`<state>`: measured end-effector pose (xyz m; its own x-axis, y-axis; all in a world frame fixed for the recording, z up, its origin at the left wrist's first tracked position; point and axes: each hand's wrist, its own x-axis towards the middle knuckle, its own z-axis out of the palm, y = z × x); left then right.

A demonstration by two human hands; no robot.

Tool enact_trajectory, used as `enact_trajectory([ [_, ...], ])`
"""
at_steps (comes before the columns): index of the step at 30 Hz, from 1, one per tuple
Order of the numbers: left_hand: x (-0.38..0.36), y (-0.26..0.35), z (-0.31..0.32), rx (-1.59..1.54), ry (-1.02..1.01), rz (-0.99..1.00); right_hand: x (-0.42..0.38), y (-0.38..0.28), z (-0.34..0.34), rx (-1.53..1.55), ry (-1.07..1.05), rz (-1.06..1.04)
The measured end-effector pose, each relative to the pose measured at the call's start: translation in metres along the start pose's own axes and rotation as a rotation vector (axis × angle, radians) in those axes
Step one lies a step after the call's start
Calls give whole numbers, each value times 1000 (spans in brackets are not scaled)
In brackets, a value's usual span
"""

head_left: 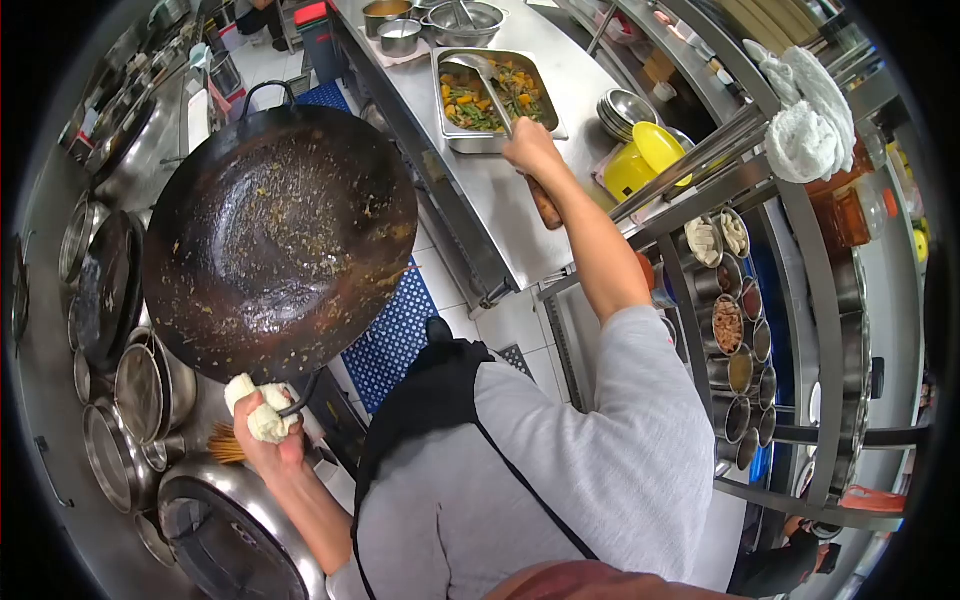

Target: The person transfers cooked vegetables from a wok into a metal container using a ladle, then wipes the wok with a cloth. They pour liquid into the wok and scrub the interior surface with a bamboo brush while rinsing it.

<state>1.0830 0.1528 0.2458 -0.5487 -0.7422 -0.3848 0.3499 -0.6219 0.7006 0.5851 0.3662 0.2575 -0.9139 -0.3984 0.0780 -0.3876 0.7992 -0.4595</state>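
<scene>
My left hand (285, 452) is closed round the near handle of a large dark wok (270, 240), with a folded white cloth (268, 415) between palm and metal. The wok is tilted, its inside towards me, with only food scraps and a greasy film on it. Over the steel counter my right hand (533, 150) grips a long metal ladle (496, 102) by its shaft. The ladle's wooden end (545, 203) sticks out behind the hand. Its head rests in a rectangular steel pan (482, 145) of cooked green and orange vegetables (515, 90).
Stacked metal bowls (628, 108) and yellow containers (640, 165) stand right of the pan. Pots (400, 38) and a colander (465, 20) sit beyond it. A rack of ingredient tins (728, 325) is at my right. Pans and lids (150, 385) line the left side.
</scene>
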Motion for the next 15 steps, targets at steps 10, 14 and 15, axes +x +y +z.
enact_trajectory([
  [10, 3, 0, 4, 0, -5, 8, -4, 34, 1, -105, 198, -46],
  [14, 2, 0, 7, 3, 32, 10, 3, 66, 0, -7, 94, 38],
  [15, 0, 1, 8, 11, 28, 10, -6, 66, -3, -16, 92, 34],
])
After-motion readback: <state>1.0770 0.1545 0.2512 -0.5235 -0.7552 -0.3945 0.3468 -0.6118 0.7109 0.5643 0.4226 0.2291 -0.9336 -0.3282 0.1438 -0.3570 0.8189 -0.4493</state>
